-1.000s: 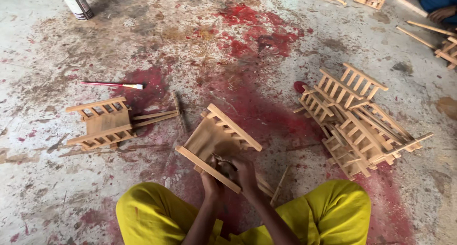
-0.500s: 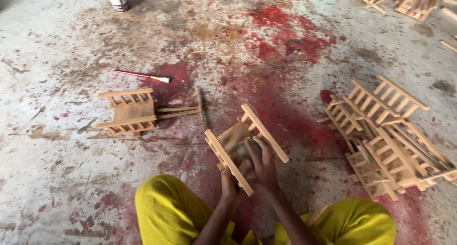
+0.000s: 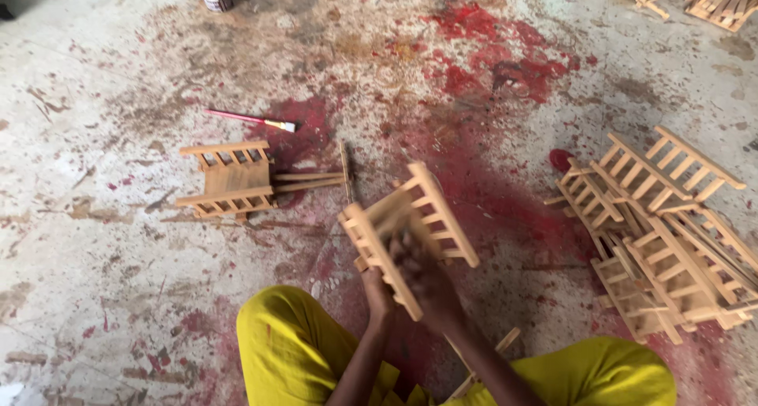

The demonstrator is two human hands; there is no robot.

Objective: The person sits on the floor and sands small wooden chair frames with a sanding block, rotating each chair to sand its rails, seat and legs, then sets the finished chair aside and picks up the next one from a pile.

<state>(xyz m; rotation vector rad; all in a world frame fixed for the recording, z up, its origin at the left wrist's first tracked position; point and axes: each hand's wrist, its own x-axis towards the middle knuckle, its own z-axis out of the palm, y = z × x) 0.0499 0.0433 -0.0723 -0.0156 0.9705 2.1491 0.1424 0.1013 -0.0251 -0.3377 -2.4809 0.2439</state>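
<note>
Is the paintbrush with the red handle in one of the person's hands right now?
No, the paintbrush lies on the stained floor, while the left hand and right hand grip a small wooden slatted frame.

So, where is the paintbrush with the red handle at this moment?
In the head view, the paintbrush lies on the stained floor at upper left, just above the lone wooden cart and beside a red paint patch.

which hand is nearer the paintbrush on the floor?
Left. The left hand grips the small wooden cart on the side toward the paintbrush; the right hand holds it farther right.
</note>
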